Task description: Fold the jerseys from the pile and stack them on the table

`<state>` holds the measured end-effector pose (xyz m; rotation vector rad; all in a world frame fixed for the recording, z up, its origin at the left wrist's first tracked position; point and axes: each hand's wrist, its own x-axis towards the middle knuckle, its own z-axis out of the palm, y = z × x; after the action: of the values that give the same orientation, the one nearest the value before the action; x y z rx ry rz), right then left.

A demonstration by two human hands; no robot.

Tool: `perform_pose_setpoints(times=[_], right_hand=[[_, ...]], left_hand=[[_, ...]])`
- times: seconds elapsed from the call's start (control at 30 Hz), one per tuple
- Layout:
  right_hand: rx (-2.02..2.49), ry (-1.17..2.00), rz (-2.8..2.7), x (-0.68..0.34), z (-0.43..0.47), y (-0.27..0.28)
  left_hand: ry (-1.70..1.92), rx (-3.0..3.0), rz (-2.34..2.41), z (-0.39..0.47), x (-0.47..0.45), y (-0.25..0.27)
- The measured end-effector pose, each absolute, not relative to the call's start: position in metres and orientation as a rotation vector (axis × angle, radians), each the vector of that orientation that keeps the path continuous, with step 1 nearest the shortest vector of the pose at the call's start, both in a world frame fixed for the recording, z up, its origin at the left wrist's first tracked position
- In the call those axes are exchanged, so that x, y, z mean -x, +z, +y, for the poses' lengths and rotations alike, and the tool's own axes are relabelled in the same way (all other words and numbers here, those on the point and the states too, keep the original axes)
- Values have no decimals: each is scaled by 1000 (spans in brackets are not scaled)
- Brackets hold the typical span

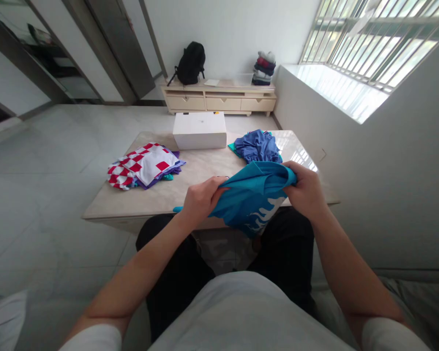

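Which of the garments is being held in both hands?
The teal shirt with white print, gripped by left hand and right hand; the others lie on the table.

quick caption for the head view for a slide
Seated person's left hand and right hand grip a teal shirt over a marble table with clothing piles and a white box.

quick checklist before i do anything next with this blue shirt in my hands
1. Left hand grips the blue shirt: ok.
2. Right hand grips its other end: ok.
3. Shirt spread flat: not ok, it is bunched and hangs over the table edge.
4. Bare tabletop in front of the hands: ok.
5. Checkered pile on the left and crumpled blue heap on the right lie apart from the shirt: ok.
6. Which face of the shirt is up: cannot tell.
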<state>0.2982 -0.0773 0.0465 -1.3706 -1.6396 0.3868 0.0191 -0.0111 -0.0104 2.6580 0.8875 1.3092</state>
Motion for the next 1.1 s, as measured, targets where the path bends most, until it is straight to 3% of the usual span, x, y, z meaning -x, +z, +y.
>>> perform_pose_setpoints(times=[0.13, 0.3, 0.53, 0.67, 0.9, 1.1], right_hand=[[1336, 475, -1652, -301, -71, 52], [1306, 541, -1625, -298, -67, 51], [1227, 957, -1359, -291, -82, 42], [1287, 1045, -1392, -291, -103, 32], [1464, 813, -1634, -331, -64, 38], [1508, 203, -1561, -391, 46, 160]], left_hand=[[1249, -2758, 728, 0, -6, -7], [968, -2504, 896, 3, 3, 0], [704, -2259, 954, -28, 7, -19], [662, -2218, 940, -50, 7, -31], [527, -2334, 868, 1, -24, -4], [960, -2552, 907, 119, -109, 115]])
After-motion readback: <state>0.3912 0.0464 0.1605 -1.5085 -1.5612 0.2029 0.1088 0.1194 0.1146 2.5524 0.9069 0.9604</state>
